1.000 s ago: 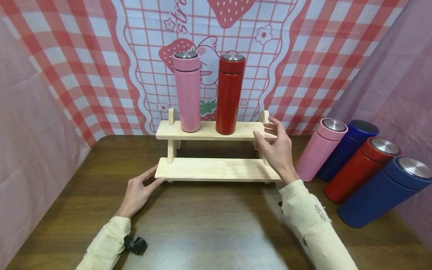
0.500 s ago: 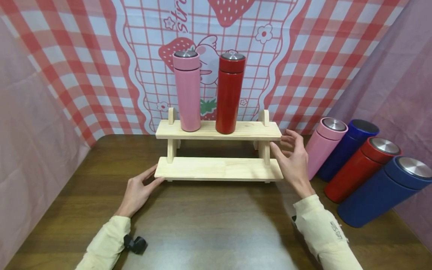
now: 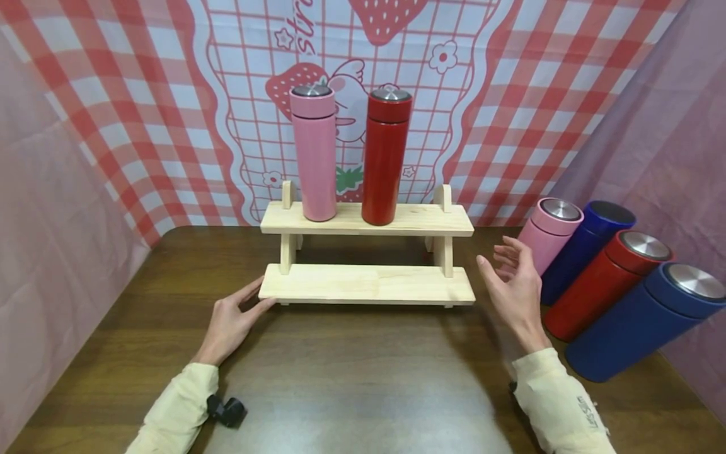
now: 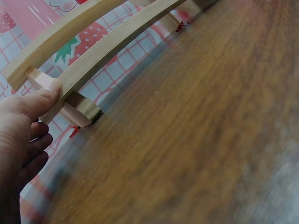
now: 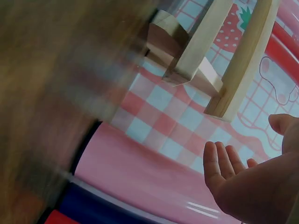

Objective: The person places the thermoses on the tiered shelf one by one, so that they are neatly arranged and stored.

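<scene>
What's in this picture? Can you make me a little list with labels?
Left hand: grips the wooden rack by its lower left end
Right hand: holds nothing, right of the rack
Upper shelf: pink thermos, red thermos
Table: on the right, second pink thermos, navy thermos, second red thermos, blue thermos
Backdrop: strawberry-print cloth

Left grip (image 4: pixel 18 128) holds lower wooden shelf (image 4: pixel 105 56) by end; strawberry-print cloth (image 4: pixel 88 39) behind.

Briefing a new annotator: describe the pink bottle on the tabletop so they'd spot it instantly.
Find the two-tier wooden rack. To its right in the head view, four bottles cluster on the tabletop. Yours is the leftmost bottle, the cluster's only pink one; the other pink bottle stands on the upper shelf.
</scene>
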A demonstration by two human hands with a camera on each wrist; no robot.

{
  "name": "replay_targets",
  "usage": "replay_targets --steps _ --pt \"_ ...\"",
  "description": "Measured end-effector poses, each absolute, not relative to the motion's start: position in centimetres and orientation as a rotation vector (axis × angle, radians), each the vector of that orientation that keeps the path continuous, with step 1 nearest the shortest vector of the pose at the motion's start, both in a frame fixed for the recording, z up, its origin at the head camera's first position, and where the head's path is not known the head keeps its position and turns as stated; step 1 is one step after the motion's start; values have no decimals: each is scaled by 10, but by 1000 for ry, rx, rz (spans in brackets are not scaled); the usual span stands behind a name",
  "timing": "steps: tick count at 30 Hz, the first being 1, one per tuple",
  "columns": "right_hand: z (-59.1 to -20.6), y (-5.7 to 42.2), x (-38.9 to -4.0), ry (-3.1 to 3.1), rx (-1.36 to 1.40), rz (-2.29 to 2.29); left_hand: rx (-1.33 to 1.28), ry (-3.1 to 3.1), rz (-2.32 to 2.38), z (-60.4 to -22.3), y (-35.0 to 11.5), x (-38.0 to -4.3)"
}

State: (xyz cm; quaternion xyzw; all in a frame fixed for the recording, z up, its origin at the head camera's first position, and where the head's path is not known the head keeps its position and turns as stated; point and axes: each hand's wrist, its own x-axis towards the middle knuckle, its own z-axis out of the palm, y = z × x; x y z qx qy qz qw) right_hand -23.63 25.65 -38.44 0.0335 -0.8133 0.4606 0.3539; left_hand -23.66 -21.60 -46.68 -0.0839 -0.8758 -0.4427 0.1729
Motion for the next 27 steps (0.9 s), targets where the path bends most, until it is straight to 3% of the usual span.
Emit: replay_targets --steps 27 --pt "-398 289 -228 -1959 -313 1066 -240 -2494 -1271 -466 -216 -236"
